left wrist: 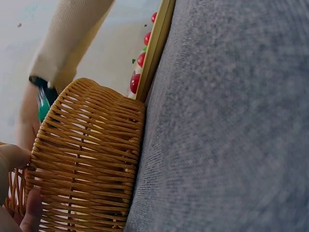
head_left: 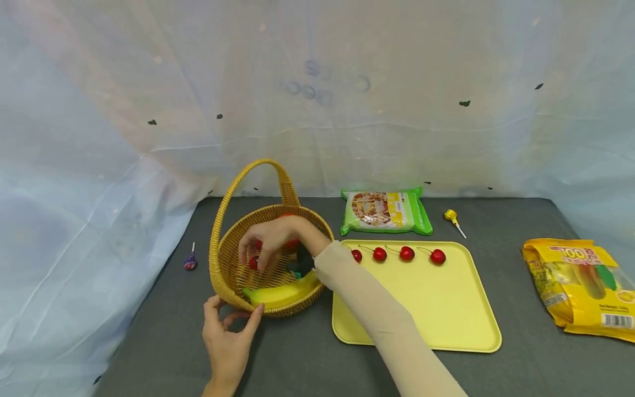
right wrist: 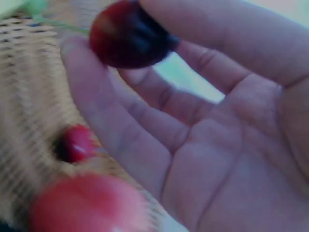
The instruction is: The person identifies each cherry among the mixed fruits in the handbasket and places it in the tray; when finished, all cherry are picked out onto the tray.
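My right hand (head_left: 275,234) is inside the wicker basket (head_left: 225,259), its back facing up. In the right wrist view, thumb and fingertips pinch a dark red cherry (right wrist: 130,36) with a green stem. Below it, another cherry (right wrist: 77,143) and a larger round red fruit (right wrist: 91,205), blurred, lie in the basket. A banana (head_left: 283,295) rests along the basket's near side. At the near left rim, my left hand (head_left: 228,339) grips the basket between thumb and fingers; the left wrist view shows its fingertips on the weave. My right arm hides part of the basket's contents.
Several cherries (head_left: 407,253) line the far edge of a yellow tray (head_left: 412,314), right of the basket. Behind it lies a green food packet (head_left: 384,212), with a yellow lollipop (head_left: 450,215) beside it. A purple lollipop (head_left: 190,262) lies left; a yellow bag (head_left: 580,286) lies far right.
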A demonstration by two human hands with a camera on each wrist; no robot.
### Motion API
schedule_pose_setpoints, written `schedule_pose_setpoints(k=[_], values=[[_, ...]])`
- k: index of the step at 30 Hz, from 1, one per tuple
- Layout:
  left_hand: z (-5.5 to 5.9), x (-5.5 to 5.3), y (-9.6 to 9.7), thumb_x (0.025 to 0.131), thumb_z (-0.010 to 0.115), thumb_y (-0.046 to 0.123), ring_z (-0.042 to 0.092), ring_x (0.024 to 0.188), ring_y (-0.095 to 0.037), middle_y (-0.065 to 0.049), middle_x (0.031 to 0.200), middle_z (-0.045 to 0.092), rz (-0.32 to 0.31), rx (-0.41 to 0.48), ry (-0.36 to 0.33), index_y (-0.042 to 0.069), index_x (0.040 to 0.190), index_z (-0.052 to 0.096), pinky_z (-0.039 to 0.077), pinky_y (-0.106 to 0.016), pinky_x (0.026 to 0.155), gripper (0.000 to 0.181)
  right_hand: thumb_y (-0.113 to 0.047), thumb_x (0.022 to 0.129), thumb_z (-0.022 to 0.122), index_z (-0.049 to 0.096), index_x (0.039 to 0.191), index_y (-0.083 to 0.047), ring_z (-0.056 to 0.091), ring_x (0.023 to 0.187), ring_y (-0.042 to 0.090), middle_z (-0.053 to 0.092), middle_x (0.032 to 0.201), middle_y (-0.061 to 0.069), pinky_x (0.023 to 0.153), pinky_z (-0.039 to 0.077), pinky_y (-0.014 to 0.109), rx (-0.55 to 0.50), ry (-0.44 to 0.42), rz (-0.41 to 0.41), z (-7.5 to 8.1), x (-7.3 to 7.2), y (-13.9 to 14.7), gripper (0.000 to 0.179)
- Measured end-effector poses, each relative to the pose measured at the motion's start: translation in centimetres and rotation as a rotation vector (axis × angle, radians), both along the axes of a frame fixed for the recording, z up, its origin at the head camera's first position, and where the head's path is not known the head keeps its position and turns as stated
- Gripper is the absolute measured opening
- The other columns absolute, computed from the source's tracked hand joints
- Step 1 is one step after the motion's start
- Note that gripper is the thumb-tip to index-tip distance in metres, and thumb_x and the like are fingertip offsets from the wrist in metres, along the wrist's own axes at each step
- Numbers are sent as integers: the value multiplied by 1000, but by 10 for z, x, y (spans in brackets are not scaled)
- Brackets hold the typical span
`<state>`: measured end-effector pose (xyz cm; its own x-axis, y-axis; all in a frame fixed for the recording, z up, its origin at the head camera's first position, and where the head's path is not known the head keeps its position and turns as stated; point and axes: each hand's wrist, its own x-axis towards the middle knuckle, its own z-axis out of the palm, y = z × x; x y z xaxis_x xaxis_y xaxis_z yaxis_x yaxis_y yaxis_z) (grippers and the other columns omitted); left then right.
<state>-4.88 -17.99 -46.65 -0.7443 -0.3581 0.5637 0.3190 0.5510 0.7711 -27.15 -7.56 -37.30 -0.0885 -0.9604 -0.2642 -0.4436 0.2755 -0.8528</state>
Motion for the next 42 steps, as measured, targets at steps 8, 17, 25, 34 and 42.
schedule_pose_setpoints(k=[8,17,25,34,42], values=[[6,1,2,66,82,-22,60,67,-8,-6,108,49,-18,6,10,-13,117,48,55,-14,60,62,-2,93,69,63,120,4,62,95,28,63,114,12,83,56,39,-377,-24,-141,23,1,90,28],[1,2,0,68,83,-20,61,67,-10,-17,108,51,-25,33,-3,-11,119,49,56,-16,59,62,1,92,70,63,121,4,59,110,26,58,120,18,90,58,41,-513,-13,-524,-13,53,190,30],[-2,0,-1,67,84,-17,62,69,-11,-18,108,53,-19,41,6,-10,120,50,56,-15,61,63,6,85,74,68,109,-5,57,99,20,59,107,4,86,57,41,-346,266,-678,-54,93,232,28],[-1,0,-1,68,85,-16,61,71,-10,-12,108,53,-20,39,14,-10,120,51,56,-16,60,62,12,77,74,66,100,-6,51,83,15,55,96,0,70,49,26,-194,458,-664,-75,99,244,30],[-1,0,0,68,84,-18,61,68,-10,-19,107,53,-20,35,15,-11,120,50,56,-15,60,62,12,74,76,67,97,-8,51,86,15,58,99,1,74,49,27,-136,503,-660,-79,105,247,32]])
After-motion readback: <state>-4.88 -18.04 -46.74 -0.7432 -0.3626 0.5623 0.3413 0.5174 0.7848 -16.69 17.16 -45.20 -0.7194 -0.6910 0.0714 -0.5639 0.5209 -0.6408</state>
